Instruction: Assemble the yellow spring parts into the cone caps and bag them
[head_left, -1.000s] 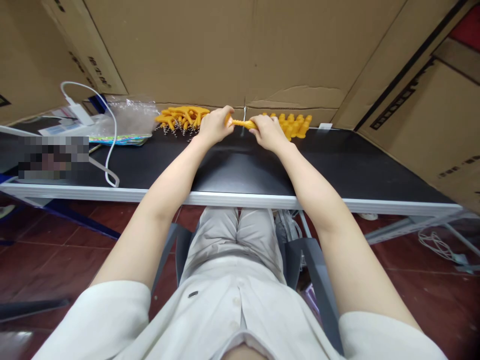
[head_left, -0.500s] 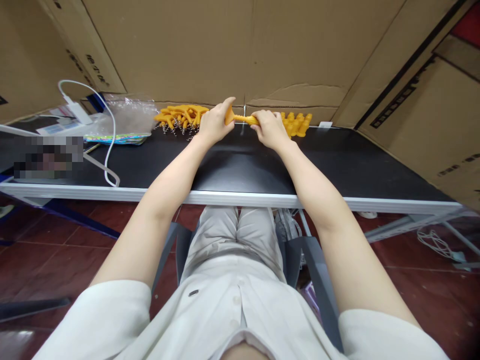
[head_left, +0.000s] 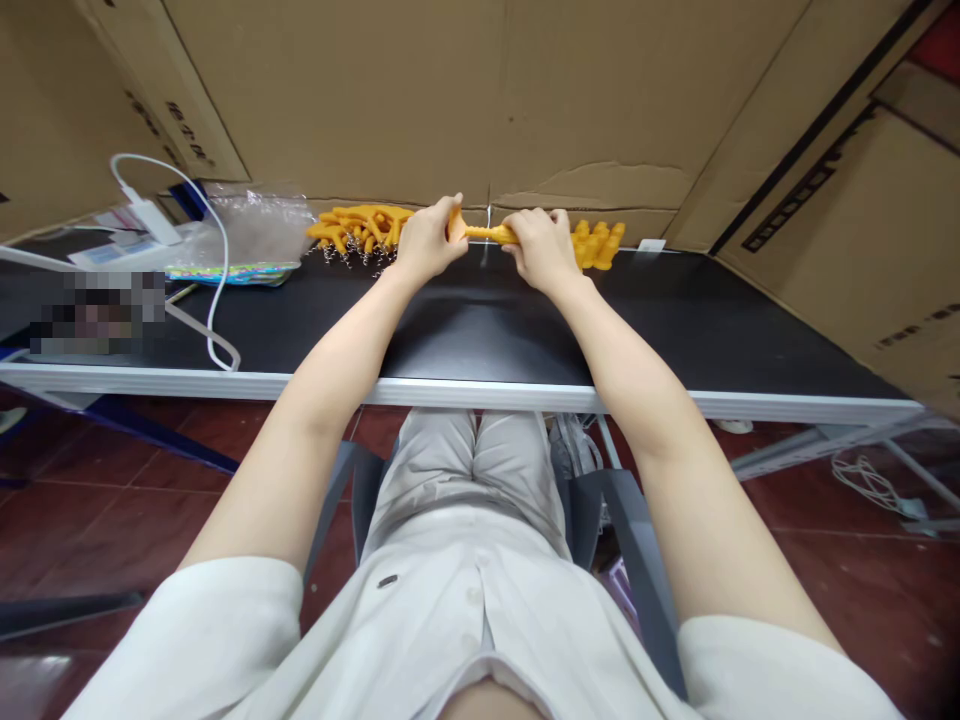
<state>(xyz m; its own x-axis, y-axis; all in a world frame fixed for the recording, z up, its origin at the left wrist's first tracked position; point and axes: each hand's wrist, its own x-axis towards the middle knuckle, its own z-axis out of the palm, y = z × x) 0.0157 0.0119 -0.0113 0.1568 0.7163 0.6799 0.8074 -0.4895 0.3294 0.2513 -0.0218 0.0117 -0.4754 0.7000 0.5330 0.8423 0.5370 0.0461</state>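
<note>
Near the back of the black table, my left hand [head_left: 429, 242] is closed around the wide end of an orange plastic corkscrew-like tool [head_left: 480, 232]. My right hand [head_left: 541, 245] grips the other end, its fingers wrapped over it from above. Between the hands a narrow, ridged orange stem shows, held level; both ends are partly hidden by my fingers. Beside my left hand lies a pile of orange branched handles [head_left: 360, 222] with thin metal spirals hanging out. Several orange cylindrical pieces [head_left: 600, 245] stand in a cluster just right of my right hand.
Cardboard [head_left: 420, 90] walls the table's back and right side. At left are a clear plastic bag [head_left: 259, 220], a white cable [head_left: 225, 270] and a white plug-like block [head_left: 156, 222]. A metal rim [head_left: 480, 394] runs along the table's front edge.
Both hands stay on the orange tool at nearly the same place. My left hand's raised digit has drawn in slightly, and my right hand's fingers have shifted a little on their end.
</note>
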